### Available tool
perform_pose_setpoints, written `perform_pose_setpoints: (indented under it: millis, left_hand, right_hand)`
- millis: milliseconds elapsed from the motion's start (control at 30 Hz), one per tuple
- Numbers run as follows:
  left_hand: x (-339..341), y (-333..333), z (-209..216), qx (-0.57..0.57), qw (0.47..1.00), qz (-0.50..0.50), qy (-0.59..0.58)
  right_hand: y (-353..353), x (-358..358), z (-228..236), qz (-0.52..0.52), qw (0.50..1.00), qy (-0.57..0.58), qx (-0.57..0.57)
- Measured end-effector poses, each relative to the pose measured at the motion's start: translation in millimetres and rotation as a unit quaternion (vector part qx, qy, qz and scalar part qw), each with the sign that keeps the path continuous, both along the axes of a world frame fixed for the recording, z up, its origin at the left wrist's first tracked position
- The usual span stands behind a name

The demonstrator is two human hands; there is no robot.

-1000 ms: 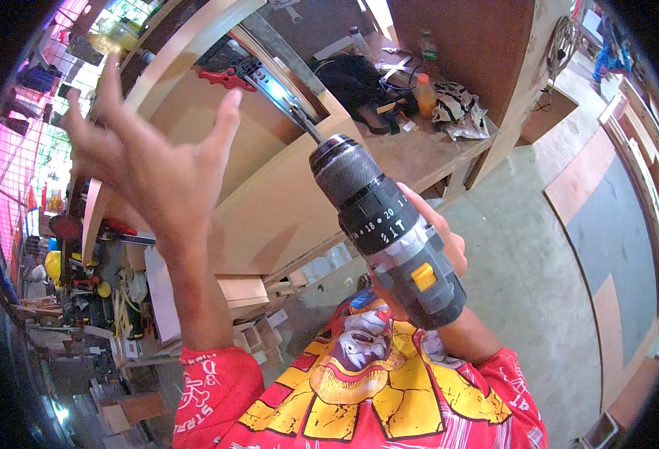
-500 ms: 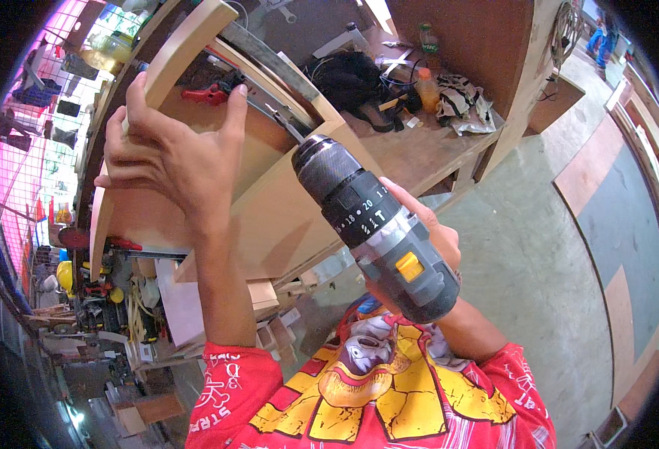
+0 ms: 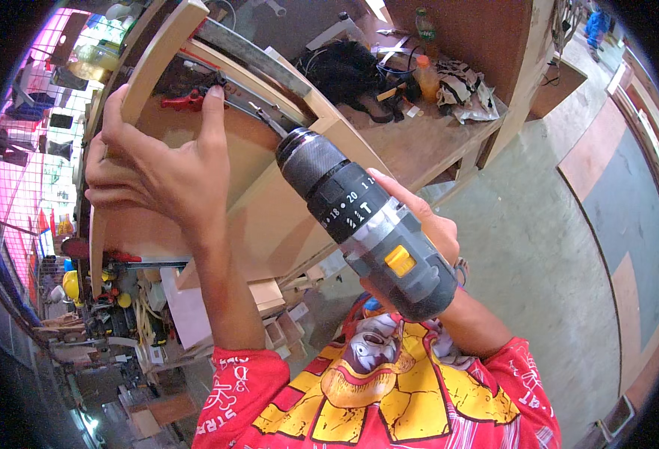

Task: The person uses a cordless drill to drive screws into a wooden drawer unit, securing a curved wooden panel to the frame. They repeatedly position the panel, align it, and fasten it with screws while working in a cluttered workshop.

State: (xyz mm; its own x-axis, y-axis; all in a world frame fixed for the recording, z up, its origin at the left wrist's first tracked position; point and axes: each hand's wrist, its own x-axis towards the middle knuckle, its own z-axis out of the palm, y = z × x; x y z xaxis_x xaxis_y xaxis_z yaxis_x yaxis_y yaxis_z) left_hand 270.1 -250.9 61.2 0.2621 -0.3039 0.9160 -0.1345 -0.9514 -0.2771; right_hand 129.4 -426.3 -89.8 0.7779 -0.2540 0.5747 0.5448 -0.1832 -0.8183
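My right hand (image 3: 432,228) is wrapped round the handle of a black and grey cordless drill (image 3: 367,217) with a yellow switch. Its bit (image 3: 271,121) points up and left, at a metal drawer slide (image 3: 292,114) along the side of a pale wooden drawer (image 3: 269,224). My left hand (image 3: 161,165) has its fingers curled over the curved drawer front (image 3: 166,56). Its thumb stretches inside, up to the black part of a red-handled clamp (image 3: 187,99). Whether the thumb touches the clamp is unclear, and the bit's contact point is too small to make out.
Behind the drawer, a wooden cabinet (image 3: 486,52) holds a black bag (image 3: 348,78), an orange bottle (image 3: 425,78) and crumpled cloth (image 3: 468,93). Boards (image 3: 632,202) lie on the floor at right. Tools and offcuts crowd the bench (image 3: 146,329) at lower left.
The drawer, the drill and my left hand sit slightly further left in the view. My left index finger has gone over the drawer front's edge. The drill stays in my right hand.
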Motion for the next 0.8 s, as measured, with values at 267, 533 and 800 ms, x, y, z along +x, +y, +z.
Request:
perform_pose_setpoints:
  millis: [267,533,800]
  left_hand:
    - [2.2,4.9,-2.8,-0.017,1.0,-0.01,-0.008]
    - [-1.9,0.2,-5.8,-0.025,1.0,0.016,0.01]
    - [-1.8,-9.5,-7.7,-0.053,0.998,-0.028,0.037]
  right_hand:
    - [-4.9,1.7,7.7,0.015,1.0,-0.023,0.004]
    - [3.5,10.5,17.2,0.036,0.998,-0.037,0.043]
    - [14.2,23.8,8.1,-0.023,0.999,-0.033,0.036]
